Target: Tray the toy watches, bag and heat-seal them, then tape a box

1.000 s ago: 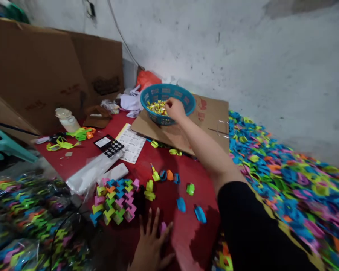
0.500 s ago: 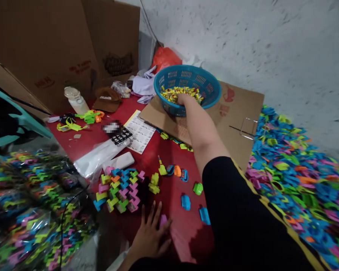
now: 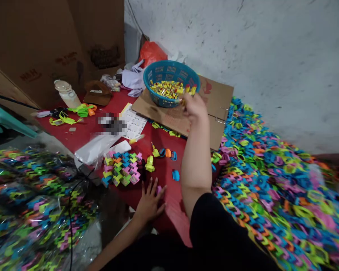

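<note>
My right hand (image 3: 195, 106) is closed around several small yellow and red pieces, over the front right rim of a blue-green basket (image 3: 172, 67). More such pieces (image 3: 165, 89) lie inside it. The basket stands on a flat cardboard sheet (image 3: 158, 112). Fingers spread, my left hand (image 3: 149, 202) lies on the red table (image 3: 169, 210), touching or beside a small pink piece (image 3: 159, 190). Just beyond it sits a block of stacked colourful plastic pieces (image 3: 122, 168). Loose yellow (image 3: 150, 164), orange (image 3: 168, 153) and blue pieces (image 3: 175, 175) lie to its right.
A large heap of colourful plastic pieces (image 3: 271, 188) fills the right side. Filled clear bags (image 3: 39, 203) lie at the left, crossed by a black cable (image 3: 70, 203). Behind are a bottle (image 3: 67, 94), a brown cap (image 3: 97, 93), a printed sheet (image 3: 134, 122) and cardboard (image 3: 45, 45).
My right hand has come up out of the basket with several yellow and red pieces. The view has shifted to the right. My left hand stays spread on the table.
</note>
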`<state>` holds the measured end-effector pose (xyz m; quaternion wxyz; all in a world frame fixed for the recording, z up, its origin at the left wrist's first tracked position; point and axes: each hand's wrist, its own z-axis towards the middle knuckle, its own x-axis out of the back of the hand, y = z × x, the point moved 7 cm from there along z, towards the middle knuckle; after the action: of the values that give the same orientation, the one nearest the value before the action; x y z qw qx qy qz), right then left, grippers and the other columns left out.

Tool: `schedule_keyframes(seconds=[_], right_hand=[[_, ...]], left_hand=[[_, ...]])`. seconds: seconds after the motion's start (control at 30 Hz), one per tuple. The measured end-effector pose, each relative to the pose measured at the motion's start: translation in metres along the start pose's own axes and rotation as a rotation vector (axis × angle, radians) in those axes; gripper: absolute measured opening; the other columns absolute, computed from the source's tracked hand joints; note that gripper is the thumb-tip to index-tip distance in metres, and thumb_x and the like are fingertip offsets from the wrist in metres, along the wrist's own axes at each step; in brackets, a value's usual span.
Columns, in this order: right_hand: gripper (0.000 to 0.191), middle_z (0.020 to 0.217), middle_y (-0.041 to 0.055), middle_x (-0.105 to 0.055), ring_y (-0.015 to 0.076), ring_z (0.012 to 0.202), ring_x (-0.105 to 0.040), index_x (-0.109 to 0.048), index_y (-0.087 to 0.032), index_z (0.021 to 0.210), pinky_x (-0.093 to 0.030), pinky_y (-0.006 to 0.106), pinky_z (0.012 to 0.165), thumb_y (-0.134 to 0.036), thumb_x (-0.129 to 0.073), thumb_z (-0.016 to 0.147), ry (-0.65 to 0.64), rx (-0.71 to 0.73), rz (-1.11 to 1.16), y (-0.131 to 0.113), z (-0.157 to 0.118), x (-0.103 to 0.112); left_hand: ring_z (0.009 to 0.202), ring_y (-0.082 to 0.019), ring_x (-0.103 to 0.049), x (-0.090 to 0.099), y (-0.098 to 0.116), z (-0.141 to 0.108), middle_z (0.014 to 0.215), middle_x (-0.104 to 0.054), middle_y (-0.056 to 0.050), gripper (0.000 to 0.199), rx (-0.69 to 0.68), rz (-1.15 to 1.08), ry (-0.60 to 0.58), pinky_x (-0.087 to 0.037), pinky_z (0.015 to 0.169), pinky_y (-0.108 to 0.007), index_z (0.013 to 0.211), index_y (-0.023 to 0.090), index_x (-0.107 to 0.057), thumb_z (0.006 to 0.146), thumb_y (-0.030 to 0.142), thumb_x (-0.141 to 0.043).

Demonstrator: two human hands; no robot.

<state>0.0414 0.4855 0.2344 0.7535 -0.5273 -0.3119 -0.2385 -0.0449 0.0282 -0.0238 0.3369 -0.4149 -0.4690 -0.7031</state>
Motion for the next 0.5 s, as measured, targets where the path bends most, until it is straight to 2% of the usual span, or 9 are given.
schedule_keyframes(seconds=[0.07,0.13,0.2,0.23,0.27,0.33,0.4,0.5], right_hand=[[0.043,0.109,0.0092,-0.082,0.0252,0.094,-0.081,-0.069,-0.022,0.137,-0.065,0.038,0.082,-0.055,-0.053,0.116,-0.12,-0.089,0.045,0.005,-0.091,-0.023],[0.029,0.112,0.0086,-0.085,0.0257,0.098,-0.082,-0.073,-0.023,0.13,-0.065,0.036,0.086,-0.042,-0.065,0.109,-0.329,-0.22,-0.015,0.014,-0.18,-0.061],[0.034,0.121,0.0116,-0.085,0.0288,0.108,-0.082,-0.074,-0.023,0.136,-0.064,0.035,0.092,-0.032,-0.069,0.104,-0.492,-0.402,-0.148,0.029,-0.256,-0.092],[0.04,0.126,0.0136,-0.085,0.0311,0.115,-0.082,-0.072,-0.024,0.144,-0.063,0.036,0.096,-0.03,-0.069,0.104,-0.518,-0.483,-0.212,0.035,-0.285,-0.102],[0.047,0.133,0.0158,-0.083,0.0328,0.121,-0.081,-0.069,-0.025,0.151,-0.063,0.037,0.099,-0.029,-0.067,0.105,-0.519,-0.539,-0.276,0.041,-0.306,-0.108],[0.055,0.145,0.0208,-0.077,0.0356,0.131,-0.078,-0.064,-0.025,0.16,-0.06,0.039,0.108,-0.028,-0.063,0.106,-0.483,-0.584,-0.402,0.047,-0.333,-0.112],[0.06,0.155,0.0252,-0.069,0.039,0.14,-0.072,-0.063,-0.023,0.163,-0.056,0.044,0.115,-0.028,-0.065,0.104,-0.455,-0.571,-0.513,0.051,-0.343,-0.111],[0.075,0.162,0.0281,-0.06,0.0482,0.148,-0.061,-0.058,-0.026,0.168,-0.054,0.055,0.115,-0.034,-0.079,0.097,-0.486,-0.551,-0.565,0.052,-0.344,-0.109]], left_hand=[[0.179,-0.047,-0.02,0.001,-0.002,0.001,0.194,-0.027,-0.017,0.089,0.013,-0.059,-0.004,-0.005,0.141,-0.08,0.184,0.037,-0.04,0.104,0.048,-0.077],[0.179,-0.046,-0.021,0.003,-0.005,0.001,0.193,-0.028,-0.018,0.084,0.011,-0.131,0.0,-0.012,0.141,-0.08,0.182,0.034,-0.045,0.105,0.046,-0.076],[0.179,-0.043,-0.023,0.006,-0.01,0.001,0.192,-0.031,-0.019,0.079,0.011,-0.215,0.012,-0.021,0.142,-0.075,0.179,0.028,-0.049,0.106,0.046,-0.074],[0.178,-0.042,-0.025,0.007,-0.011,0.001,0.19,-0.034,-0.02,0.077,0.013,-0.252,0.018,-0.026,0.143,-0.071,0.177,0.024,-0.051,0.107,0.045,-0.074],[0.177,-0.041,-0.028,0.008,-0.012,0.001,0.188,-0.037,-0.021,0.075,0.014,-0.281,0.024,-0.029,0.143,-0.068,0.175,0.02,-0.053,0.107,0.045,-0.073],[0.174,-0.041,-0.033,0.013,-0.01,0.001,0.183,-0.044,-0.023,0.071,0.006,-0.311,0.044,-0.035,0.141,-0.065,0.17,0.014,-0.057,0.107,0.043,-0.072],[0.167,-0.04,-0.043,0.024,-0.005,0.0,0.175,-0.054,-0.023,0.062,-0.023,-0.31,0.087,-0.042,0.137,-0.061,0.164,0.011,-0.062,0.108,0.039,-0.069],[0.15,-0.035,-0.06,0.055,-0.011,-0.006,0.16,-0.068,-0.019,0.045,0.002,-0.232,0.246,-0.048,0.13,-0.054,0.153,0.016,-0.071,0.111,0.03,-0.063]])
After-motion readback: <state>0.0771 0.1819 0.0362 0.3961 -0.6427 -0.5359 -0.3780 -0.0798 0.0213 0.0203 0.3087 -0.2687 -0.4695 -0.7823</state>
